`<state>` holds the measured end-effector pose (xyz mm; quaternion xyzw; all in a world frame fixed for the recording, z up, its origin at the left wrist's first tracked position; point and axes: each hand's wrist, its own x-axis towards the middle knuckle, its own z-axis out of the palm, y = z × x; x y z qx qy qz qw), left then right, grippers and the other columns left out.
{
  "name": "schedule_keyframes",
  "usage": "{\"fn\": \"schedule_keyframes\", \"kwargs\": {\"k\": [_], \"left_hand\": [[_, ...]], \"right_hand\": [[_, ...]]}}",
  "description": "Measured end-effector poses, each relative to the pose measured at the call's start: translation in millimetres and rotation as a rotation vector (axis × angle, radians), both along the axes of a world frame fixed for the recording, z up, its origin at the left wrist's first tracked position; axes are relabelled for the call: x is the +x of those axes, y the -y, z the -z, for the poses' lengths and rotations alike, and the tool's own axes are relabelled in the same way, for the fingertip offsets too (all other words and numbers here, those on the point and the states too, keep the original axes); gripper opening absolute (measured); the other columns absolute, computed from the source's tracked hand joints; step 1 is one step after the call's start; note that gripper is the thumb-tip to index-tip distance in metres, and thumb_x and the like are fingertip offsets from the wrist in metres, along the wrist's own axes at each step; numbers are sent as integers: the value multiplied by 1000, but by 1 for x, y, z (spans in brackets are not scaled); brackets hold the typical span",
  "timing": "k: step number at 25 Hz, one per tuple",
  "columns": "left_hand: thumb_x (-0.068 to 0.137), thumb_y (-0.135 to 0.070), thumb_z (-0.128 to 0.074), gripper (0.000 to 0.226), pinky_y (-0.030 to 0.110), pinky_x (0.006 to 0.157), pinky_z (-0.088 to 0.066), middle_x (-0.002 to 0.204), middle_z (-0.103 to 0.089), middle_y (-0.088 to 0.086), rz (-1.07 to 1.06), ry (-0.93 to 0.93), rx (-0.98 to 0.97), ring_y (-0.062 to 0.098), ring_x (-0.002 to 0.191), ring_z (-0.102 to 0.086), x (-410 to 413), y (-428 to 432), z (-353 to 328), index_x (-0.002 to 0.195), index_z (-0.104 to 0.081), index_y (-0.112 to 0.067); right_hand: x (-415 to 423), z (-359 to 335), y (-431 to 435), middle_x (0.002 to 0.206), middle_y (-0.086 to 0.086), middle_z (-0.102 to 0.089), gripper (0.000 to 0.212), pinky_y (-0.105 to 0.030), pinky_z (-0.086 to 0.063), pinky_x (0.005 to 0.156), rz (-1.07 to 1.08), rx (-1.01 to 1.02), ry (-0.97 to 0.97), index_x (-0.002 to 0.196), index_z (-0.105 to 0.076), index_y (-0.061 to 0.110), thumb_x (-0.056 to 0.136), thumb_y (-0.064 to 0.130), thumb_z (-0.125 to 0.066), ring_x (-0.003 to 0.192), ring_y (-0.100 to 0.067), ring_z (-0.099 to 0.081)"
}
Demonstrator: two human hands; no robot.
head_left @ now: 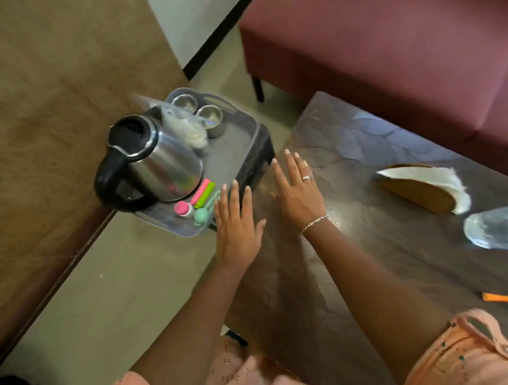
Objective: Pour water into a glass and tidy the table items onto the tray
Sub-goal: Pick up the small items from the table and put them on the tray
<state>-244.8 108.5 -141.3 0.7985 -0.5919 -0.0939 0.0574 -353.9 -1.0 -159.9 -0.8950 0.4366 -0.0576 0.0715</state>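
A grey tray (pixel 234 151) sits on a dark stand at the left end of the brown table (pixel 362 196). On it stand a steel kettle (pixel 159 160) with a black handle, two steel cups (pixel 209 116), a clear plastic bag (pixel 186 126), pink and green sticks (pixel 202 192), a pink-capped bottle (pixel 183 209) and a mint-green spoon-like item (pixel 201 215). My left hand (pixel 237 226) lies flat with straight fingers at the tray's near right edge. My right hand (pixel 297 188), also flat and spread, hovers over the table beside the tray. Neither hand holds anything.
On the table's right part lie a wooden holder with white napkins (pixel 425 186), a clear plastic water bottle (pixel 493 226) at the frame edge and an orange pen (pixel 499 297). A maroon sofa (pixel 396 53) stands behind the table. Floor lies to the left.
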Motion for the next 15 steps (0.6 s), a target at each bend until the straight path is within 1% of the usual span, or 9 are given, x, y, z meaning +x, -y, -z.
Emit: {"fn": "schedule_keyframes", "kwargs": {"k": [2, 5, 6, 8, 10, 11, 12, 13, 15], "left_hand": [[78, -38, -64, 77, 55, 108, -26, 147, -31, 23, 92, 24, 56, 40, 137, -27, -45, 5, -4, 139, -32, -4], [81, -40, -62, 81, 51, 112, -19, 152, -20, 21, 187, -3, 119, 36, 141, -17, -111, 8, -8, 143, -23, -6], [80, -40, -63, 82, 50, 112, -20, 152, -20, 21, 231, -11, 123, 36, 141, -17, -135, 7, -10, 143, -23, -6], [75, -41, -68, 85, 51, 108, -27, 149, -28, 22, 333, 2, 139, 37, 138, -26, -184, 7, -14, 141, -26, -6], [72, -43, -70, 87, 51, 105, -32, 146, -34, 22, 420, 9, 160, 37, 135, -33, -232, 7, -17, 139, -29, -6], [72, -43, -70, 87, 51, 106, -32, 146, -33, 22, 452, 10, 152, 37, 135, -32, -255, 7, -20, 139, -29, -6], [75, -43, -67, 85, 50, 108, -28, 149, -29, 22, 475, 1, 152, 37, 138, -28, -275, 8, -21, 140, -28, -6], [80, -43, -62, 82, 48, 112, -20, 152, -19, 21, 499, -15, 155, 36, 141, -18, -292, 8, -23, 143, -23, -7], [89, -42, -50, 77, 45, 116, -5, 156, 0, 18, 564, -65, 183, 33, 144, 2, -331, 7, -23, 146, -10, -10]], "right_hand": [[-53, -7, -11, 134, -28, -47, 70, -50, -38, 101, 83, 2, -20, 130, -47, 5, 70, 28, -76, 124, -43, -46], [-132, -10, -31, 132, -28, -49, 69, -51, -40, 99, 190, 31, -39, 128, -49, 5, 69, 29, -76, 122, -42, -48], [-161, -10, -39, 132, -28, -50, 68, -51, -41, 99, 226, 42, -43, 127, -50, 5, 68, 28, -76, 121, -42, -49], [-218, -11, -54, 131, -29, -50, 66, -52, -41, 98, 297, 67, -56, 127, -49, 6, 70, 26, -74, 120, -43, -50], [-274, -15, -69, 129, -30, -51, 59, -53, -41, 98, 382, 79, -89, 127, -45, 6, 75, 27, -62, 119, -43, -51], [-300, -17, -75, 129, -30, -52, 57, -53, -42, 97, 426, 93, -104, 126, -46, 5, 75, 28, -58, 118, -43, -52], [-322, -20, -80, 128, -30, -52, 57, -54, -42, 95, 462, 108, -110, 125, -49, 4, 74, 28, -59, 117, -44, -53], [-342, -23, -84, 127, -31, -53, 57, -55, -43, 94, 492, 136, -114, 123, -53, 3, 72, 27, -62, 116, -44, -53], [-385, -30, -94, 125, -30, -55, 52, -55, -45, 92, 562, 145, -140, 119, -57, 3, 73, 28, -58, 113, -43, -56]]}}
